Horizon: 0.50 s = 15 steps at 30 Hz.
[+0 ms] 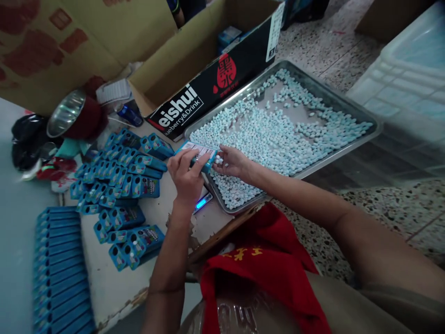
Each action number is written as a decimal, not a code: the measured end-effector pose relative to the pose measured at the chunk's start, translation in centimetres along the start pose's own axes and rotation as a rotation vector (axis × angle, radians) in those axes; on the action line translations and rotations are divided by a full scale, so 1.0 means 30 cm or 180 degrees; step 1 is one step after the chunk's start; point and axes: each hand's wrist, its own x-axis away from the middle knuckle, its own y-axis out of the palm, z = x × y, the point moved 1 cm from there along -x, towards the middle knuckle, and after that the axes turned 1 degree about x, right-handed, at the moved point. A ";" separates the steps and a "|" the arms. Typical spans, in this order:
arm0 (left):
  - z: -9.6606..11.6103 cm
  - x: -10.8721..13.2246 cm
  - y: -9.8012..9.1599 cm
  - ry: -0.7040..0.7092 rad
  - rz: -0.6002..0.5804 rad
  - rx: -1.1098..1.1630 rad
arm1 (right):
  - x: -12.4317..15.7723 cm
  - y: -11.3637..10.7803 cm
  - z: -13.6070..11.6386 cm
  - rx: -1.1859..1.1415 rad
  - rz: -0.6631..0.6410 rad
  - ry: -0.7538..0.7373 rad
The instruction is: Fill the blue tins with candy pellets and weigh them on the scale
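My left hand (187, 176) is closed around a small blue candy box (199, 153), held tilted with its printed label up. My right hand (232, 162) cups several pale blue candies (219, 160) at the end of that box, its fingers curled under them. Below and beyond it lies a large metal tray (377, 127) spread with many more such candies (278, 139). Under my left hand, a small scale with a lit blue display (203, 202) rests on the table.
Many blue boxes (118, 171) stand clustered on the table (104, 273), with a long row of boxes (62, 273) at its left edge. Behind are a black carton (212, 79), a metal bowl (67, 113) and a blue can (128, 114). A white crate (399, 88) is at right.
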 end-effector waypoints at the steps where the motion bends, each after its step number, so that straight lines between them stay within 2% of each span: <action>1: 0.002 0.008 0.006 -0.0049 -0.0017 0.0021 | 0.003 0.000 0.002 -0.0008 -0.0012 0.0001; 5: 0.001 0.039 0.012 -0.0583 -0.0071 0.0126 | 0.009 0.002 0.010 0.0039 0.0043 0.0143; 8: -0.011 0.073 -0.006 -0.1223 0.0150 0.0649 | 0.010 0.007 0.004 0.0204 0.0060 0.0175; 13: -0.003 0.198 -0.076 -0.3068 0.0854 0.2168 | 0.064 -0.023 0.011 0.0799 -0.0031 0.0079; 15: 0.030 0.258 -0.108 -0.3567 0.1090 0.2704 | 0.100 -0.048 0.011 0.1047 0.0017 -0.0225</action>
